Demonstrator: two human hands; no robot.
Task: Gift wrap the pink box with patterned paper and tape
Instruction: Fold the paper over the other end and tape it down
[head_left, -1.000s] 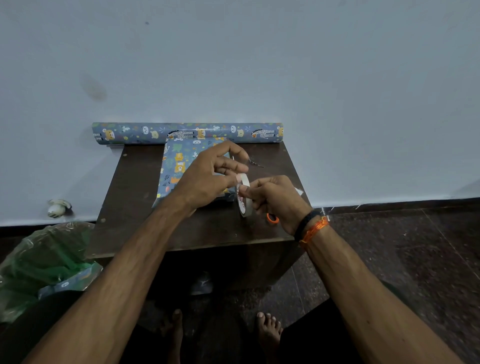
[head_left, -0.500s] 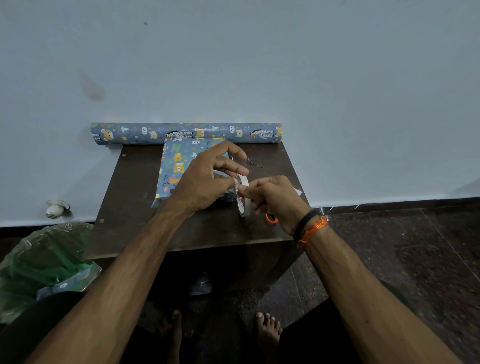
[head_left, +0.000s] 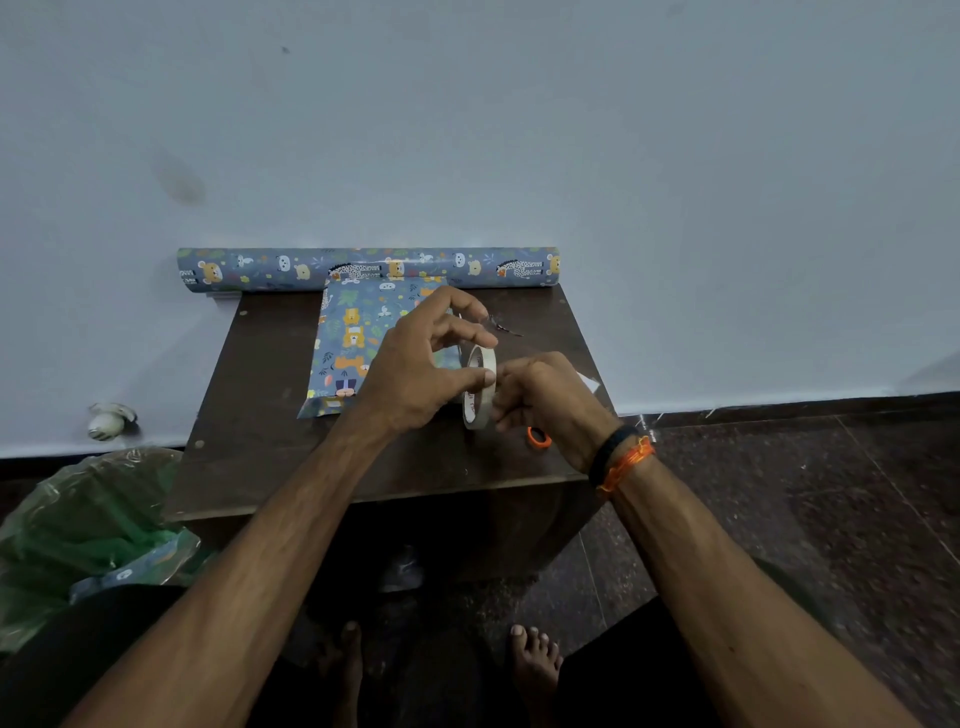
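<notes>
A box wrapped in blue animal-print paper (head_left: 353, 343) lies on the dark wooden table (head_left: 260, 415); no pink surface shows. Just right of it, a white tape roll (head_left: 478, 387) stands on edge above the table. My right hand (head_left: 545, 402) grips the roll from the right. My left hand (head_left: 426, 364) hovers over the box's right side, its thumb and forefinger pinching at the roll's rim, the other fingers spread. No loose end of tape can be made out.
A roll of the same paper (head_left: 369, 267) lies along the wall at the table's back edge. Orange-handled scissors (head_left: 538, 437) peek out under my right hand. A green plastic bag (head_left: 88, 530) sits on the floor at left. My bare feet (head_left: 535, 660) show below.
Both hands and the tape roll have stayed almost in place; my left fingers have shifted slightly at the roll's rim.
</notes>
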